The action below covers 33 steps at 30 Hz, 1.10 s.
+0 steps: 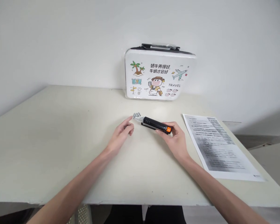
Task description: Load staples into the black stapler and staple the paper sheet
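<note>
A black stapler [155, 123] with an orange end is gripped at that end by my right hand [176, 138], fingers and thumb around it. Its metal front part points left, over the table. Several small grey staple strips [136, 114] lie in a loose pile just beyond the metal tip. My left hand [121, 134] is to the left of the stapler, index finger stretched toward the metal tip and the other fingers partly curled. I see nothing in that hand; whether the fingertip touches the tip or the strips is too small to tell.
A white case [160, 74] with cartoon prints and a black handle stands upright at the back, near the wall. On the right, a printed paper sheet [217, 144] lies flat on the pale table [49, 140]. The table's front edge runs just before my lap.
</note>
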Tool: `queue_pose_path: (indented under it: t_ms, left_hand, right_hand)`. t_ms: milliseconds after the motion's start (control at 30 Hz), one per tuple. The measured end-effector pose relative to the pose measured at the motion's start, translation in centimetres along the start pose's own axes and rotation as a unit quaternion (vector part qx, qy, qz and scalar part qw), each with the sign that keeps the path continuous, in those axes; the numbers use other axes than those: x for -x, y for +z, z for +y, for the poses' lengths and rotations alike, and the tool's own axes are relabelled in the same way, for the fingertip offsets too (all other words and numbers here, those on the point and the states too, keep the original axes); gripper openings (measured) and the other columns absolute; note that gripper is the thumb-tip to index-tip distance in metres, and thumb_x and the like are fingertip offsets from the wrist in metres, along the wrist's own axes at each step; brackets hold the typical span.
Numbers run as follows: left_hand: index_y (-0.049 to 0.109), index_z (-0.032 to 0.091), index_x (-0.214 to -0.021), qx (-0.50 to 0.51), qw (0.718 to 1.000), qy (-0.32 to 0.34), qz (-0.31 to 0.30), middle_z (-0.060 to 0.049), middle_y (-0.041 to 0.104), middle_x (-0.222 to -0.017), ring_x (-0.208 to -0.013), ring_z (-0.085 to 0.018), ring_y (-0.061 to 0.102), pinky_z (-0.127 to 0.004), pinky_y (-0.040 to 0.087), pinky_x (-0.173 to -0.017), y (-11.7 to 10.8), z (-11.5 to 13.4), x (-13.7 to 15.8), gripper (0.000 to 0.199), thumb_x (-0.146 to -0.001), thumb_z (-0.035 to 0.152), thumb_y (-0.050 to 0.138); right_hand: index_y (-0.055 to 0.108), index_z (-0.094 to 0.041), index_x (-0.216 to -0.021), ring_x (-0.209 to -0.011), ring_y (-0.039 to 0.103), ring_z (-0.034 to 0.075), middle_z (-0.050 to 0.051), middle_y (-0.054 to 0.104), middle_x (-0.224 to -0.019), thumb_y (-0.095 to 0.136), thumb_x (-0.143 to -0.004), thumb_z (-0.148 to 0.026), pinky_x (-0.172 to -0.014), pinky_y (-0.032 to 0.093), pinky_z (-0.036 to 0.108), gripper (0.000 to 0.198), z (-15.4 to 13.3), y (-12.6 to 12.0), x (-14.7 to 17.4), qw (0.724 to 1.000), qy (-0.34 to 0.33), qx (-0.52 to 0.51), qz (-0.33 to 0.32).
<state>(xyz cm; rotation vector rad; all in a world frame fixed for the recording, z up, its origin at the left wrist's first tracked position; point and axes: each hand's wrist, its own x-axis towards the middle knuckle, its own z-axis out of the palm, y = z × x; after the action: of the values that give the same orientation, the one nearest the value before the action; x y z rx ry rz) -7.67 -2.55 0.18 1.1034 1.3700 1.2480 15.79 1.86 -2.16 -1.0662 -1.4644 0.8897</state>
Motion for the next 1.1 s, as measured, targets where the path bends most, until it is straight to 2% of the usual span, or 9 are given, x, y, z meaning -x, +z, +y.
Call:
queue_pose_path:
  t_ms: [200, 300, 400, 467, 633, 767, 933, 1033, 1100]
  left_hand:
    - [0.068, 0.019, -0.14, -0.048, 0.995, 0.045, -0.08, -0.001, 0.057, -0.086, -0.074, -0.016, 0.05, -0.03, 0.041, -0.073, 0.7, -0.3, 0.4, 0.055, -0.089, 0.036, 0.063]
    - [0.069, 0.021, -0.139, -0.053, 0.993, 0.04, -0.099, -0.002, 0.06, -0.092, -0.072, -0.015, 0.049, -0.029, 0.039, -0.069, 0.8, -0.3, 0.5, 0.055, -0.087, 0.037, 0.068]
    - [0.067, 0.021, -0.139, -0.004, 0.998, 0.022, -0.058, 0.001, 0.058, -0.085, -0.071, -0.014, 0.048, -0.029, 0.039, -0.071, 0.6, -0.3, 0.3, 0.052, -0.088, 0.033, 0.069]
    - [0.07, 0.018, -0.13, 0.07, 0.997, 0.008, -0.017, 0.002, 0.055, -0.077, -0.07, -0.014, 0.047, -0.029, 0.04, -0.073, 0.4, -0.3, 0.0, 0.044, -0.087, 0.031, 0.069]
    - [0.074, 0.013, -0.098, 0.267, 0.962, -0.017, 0.044, 0.001, 0.056, -0.075, -0.064, -0.01, 0.046, -0.027, 0.038, -0.065, -0.4, -0.3, -0.8, 0.028, -0.076, 0.028, 0.08]
    - [0.072, 0.012, -0.092, 0.327, 0.943, -0.02, 0.064, 0.002, 0.056, -0.074, -0.058, -0.007, 0.042, -0.024, 0.036, -0.06, -1.2, -0.1, -1.2, 0.029, -0.068, 0.025, 0.081]
    - [0.067, 0.015, -0.087, 0.355, 0.931, -0.004, 0.086, 0.005, 0.052, -0.069, -0.051, -0.005, 0.03, -0.022, 0.031, -0.053, -2.3, 0.1, -0.7, 0.023, -0.069, 0.025, 0.078]
    - [0.066, 0.015, -0.085, 0.354, 0.931, -0.003, 0.091, 0.005, 0.052, -0.068, -0.05, -0.005, 0.032, -0.022, 0.032, -0.053, -2.4, 0.1, -0.4, 0.02, -0.073, 0.026, 0.077]
    - [0.069, 0.013, -0.086, 0.347, 0.935, -0.013, 0.08, 0.003, 0.056, -0.07, -0.053, -0.007, 0.04, -0.023, 0.035, -0.055, -2.1, 0.0, -0.3, 0.02, -0.076, 0.027, 0.078]
  right_hand:
    - [0.07, -0.023, -0.101, -0.097, 0.068, 0.025, 0.006, 0.074, -0.102, 0.089, -0.075, -0.039, -0.091, 0.054, 0.042, 0.036, 0.2, 0.2, 0.2, 1.0, 0.011, -0.017, -0.009]
    - [0.071, -0.023, -0.102, -0.094, 0.067, 0.024, 0.005, 0.075, -0.102, 0.089, -0.075, -0.039, -0.09, 0.054, 0.042, 0.037, 0.3, 0.3, 0.1, 1.0, 0.019, -0.012, -0.012]
    - [0.072, -0.023, -0.105, -0.099, 0.068, 0.024, 0.006, 0.076, -0.106, 0.089, -0.075, -0.04, -0.094, 0.053, 0.043, 0.038, 0.6, 0.2, 0.0, 0.999, 0.032, -0.004, -0.012]
    - [0.073, -0.022, -0.105, -0.104, 0.068, 0.026, 0.007, 0.076, -0.108, 0.089, -0.074, -0.04, -0.098, 0.051, 0.044, 0.039, 0.9, 0.1, -0.1, 0.999, 0.038, -0.001, -0.017]
    - [0.073, -0.022, -0.104, -0.099, 0.068, 0.027, 0.008, 0.076, -0.107, 0.088, -0.073, -0.048, -0.093, 0.052, 0.044, 0.043, 1.4, 0.3, 0.0, 0.997, 0.053, 0.042, -0.036]
    - [0.071, -0.021, -0.103, -0.092, 0.068, 0.027, 0.008, 0.077, -0.1, 0.086, -0.074, -0.052, -0.087, 0.053, 0.042, 0.045, 1.6, 2.8, -0.6, 0.996, 0.032, 0.059, -0.063]
    - [0.071, -0.021, -0.104, -0.093, 0.069, 0.028, 0.008, 0.078, -0.103, 0.081, -0.08, -0.047, -0.09, 0.054, 0.044, 0.037, 1.7, 8.3, -2.5, 0.992, -0.02, 0.096, -0.079]
    - [0.07, -0.021, -0.112, -0.107, 0.065, 0.032, 0.012, 0.076, -0.112, 0.076, -0.086, -0.043, -0.099, 0.051, 0.052, 0.035, 0.7, 10.3, -3.0, 0.981, -0.092, 0.16, -0.064]
    - [0.067, -0.021, -0.12, -0.117, 0.062, 0.033, 0.013, 0.072, -0.121, 0.069, -0.093, -0.04, -0.105, 0.049, 0.053, 0.033, -0.7, 10.3, -2.5, 0.972, -0.156, 0.17, -0.051]
